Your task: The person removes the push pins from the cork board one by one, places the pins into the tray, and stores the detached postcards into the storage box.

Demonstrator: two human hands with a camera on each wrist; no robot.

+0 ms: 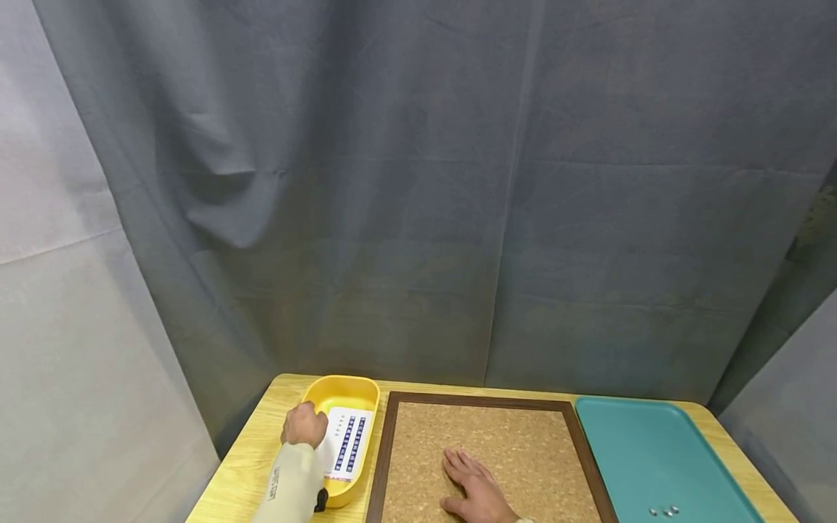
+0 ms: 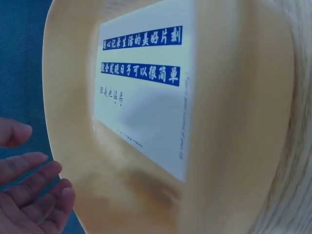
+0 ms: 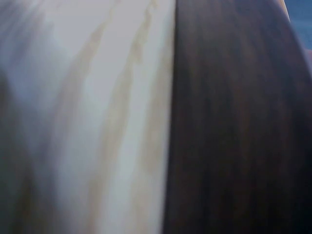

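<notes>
My left hand [image 1: 304, 425] is over the left part of a yellow plastic bin [image 1: 336, 394]. In the left wrist view the fingers [image 2: 36, 195] are loosely bent beside the rim with nothing in them; contact with the rim is unclear. Inside the bin lies a white card [image 1: 348, 442] printed with blue bands and Chinese characters. My right hand [image 1: 480, 488] rests on a cork board [image 1: 523, 450], fingers spread out. Its dark brown frame [image 3: 234, 122] fills half of the blurred right wrist view, where no hand shows.
Right of the board stands a teal tray [image 1: 660, 450] with several small silvery pieces [image 1: 667, 511] near its front. All stand on a light wood table [image 1: 245, 454]. A grey curtain [image 1: 418, 218] hangs behind it.
</notes>
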